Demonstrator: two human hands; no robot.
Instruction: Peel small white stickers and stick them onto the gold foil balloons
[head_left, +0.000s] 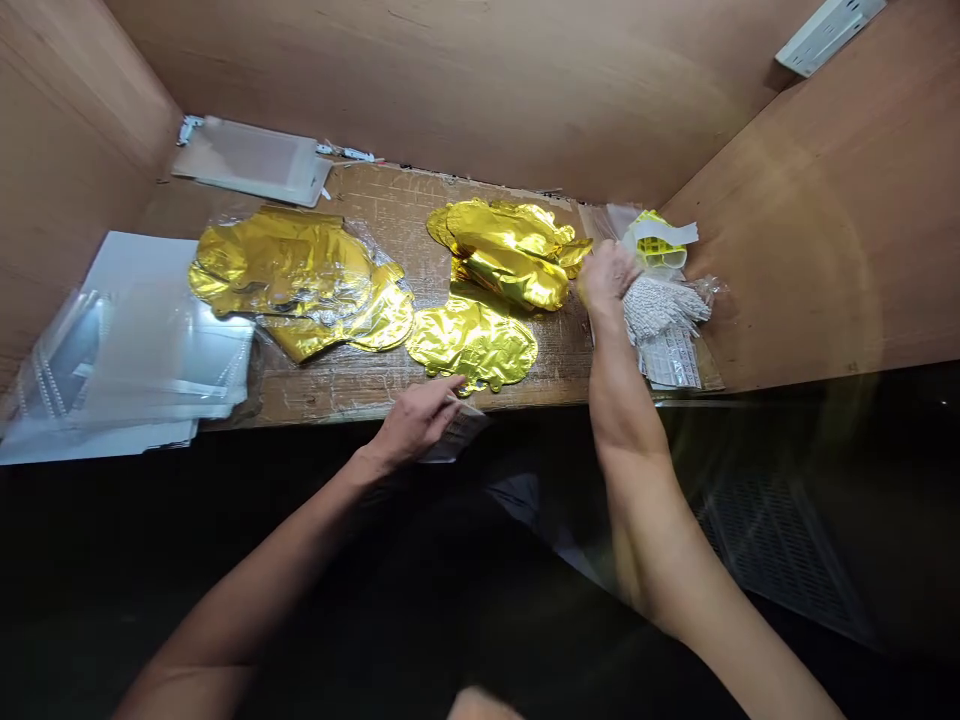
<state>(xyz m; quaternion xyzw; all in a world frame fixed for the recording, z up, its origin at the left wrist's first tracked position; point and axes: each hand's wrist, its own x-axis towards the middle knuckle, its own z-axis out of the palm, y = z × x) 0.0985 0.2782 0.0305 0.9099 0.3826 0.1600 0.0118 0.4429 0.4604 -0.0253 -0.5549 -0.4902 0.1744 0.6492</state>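
My left hand (420, 420) is closed at the table's front edge, its fingers pinching a small whitish printed packet (455, 436). Just beyond it lies a flat, uninflated gold foil balloon (472, 345), partly beneath a pile of more gold foil balloons (510, 250). My right hand (609, 272) reaches to the right side of the table, fingers curled and slightly blurred. It is between the tip of the foil pile and a bundle of thin white straw-like pieces (664, 305). What its fingers hold, if anything, is hidden.
More gold foil balloons in clear plastic (285, 265) lie left of centre. Clear bags and white sheets (150, 340) overhang the left front edge. Clear sleeves (251, 160) lie at the back. Yellow tape rolls (660, 240) sit far right. Wooden walls (450, 90) enclose the table.
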